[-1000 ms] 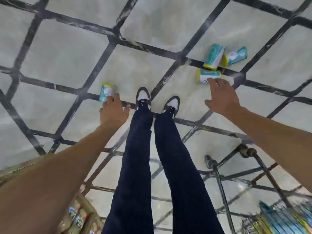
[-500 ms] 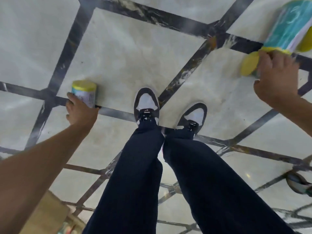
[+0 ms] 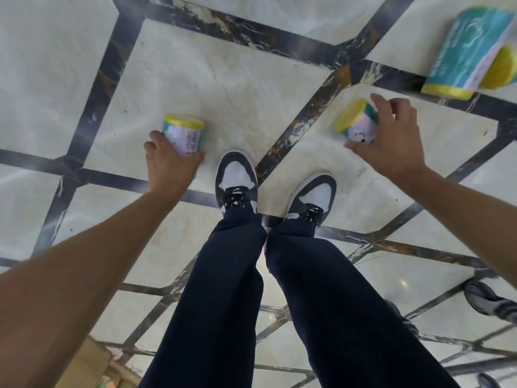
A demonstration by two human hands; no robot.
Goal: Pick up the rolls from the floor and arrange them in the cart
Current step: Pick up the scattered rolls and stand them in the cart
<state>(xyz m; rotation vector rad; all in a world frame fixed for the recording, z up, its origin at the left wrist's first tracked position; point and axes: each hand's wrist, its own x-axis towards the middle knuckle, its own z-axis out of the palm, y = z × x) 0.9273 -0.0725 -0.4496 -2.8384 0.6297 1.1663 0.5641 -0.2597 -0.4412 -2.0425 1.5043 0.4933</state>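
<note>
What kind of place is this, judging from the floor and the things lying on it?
Probably a shop or supermarket aisle, though that is a guess. The polished marble floor has dark inlaid bands, packaged rolls with yellow ends lie on it, and cardboard boxes of goods show at the lower left.

1. One head-worn wide-angle camera looks steeply down over the person's dark trousers (image 3: pixel 223 289).
2. It faces the cream marble floor with dark inlay bands (image 3: pixel 223 79), close.
3. Both outstretched arms enter from the near corners.

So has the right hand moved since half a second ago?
Yes. The right hand has come nearer the shoes and now wraps the small roll, below the big teal roll.
</note>
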